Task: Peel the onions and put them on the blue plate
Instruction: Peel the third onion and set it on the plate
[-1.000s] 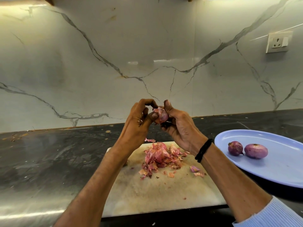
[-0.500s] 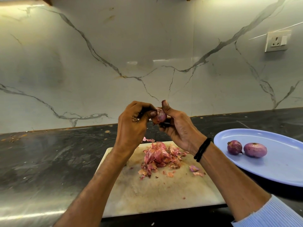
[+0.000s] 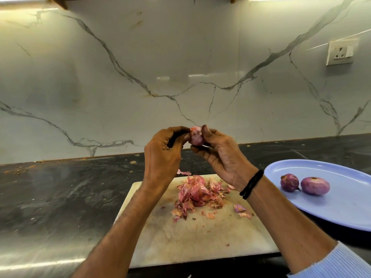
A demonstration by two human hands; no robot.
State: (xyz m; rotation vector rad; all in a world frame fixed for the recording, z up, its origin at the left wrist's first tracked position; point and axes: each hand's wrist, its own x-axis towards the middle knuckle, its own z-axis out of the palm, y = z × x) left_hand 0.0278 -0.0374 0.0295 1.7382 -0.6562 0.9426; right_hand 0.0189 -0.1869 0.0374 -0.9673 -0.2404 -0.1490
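aloft over the board (image 3: 200, 241), onion (image 3: 196, 138) between left hand (image 3: 162, 155) and right hand (image 3: 222, 157); each in a pinch on it

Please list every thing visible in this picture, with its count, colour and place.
wall: 1, white marble, behind
socket: 1, white, on wall, upper right
counter: 1, dark grey, foreground
cutting board: 1, whitish, on counter, centre
blue plate: 1, blue, on counter, right
plated onions: 2, purple, side by side on blue plate
onion skins: one pile plus scraps, pink, mostly on cutting board
held onion: 1, purple-pink, between both hands
wristband: 1, black, right wrist
sleeve: 1, light blue, right forearm
left hand: 1, pinches held onion
right hand: 1, grips held onion
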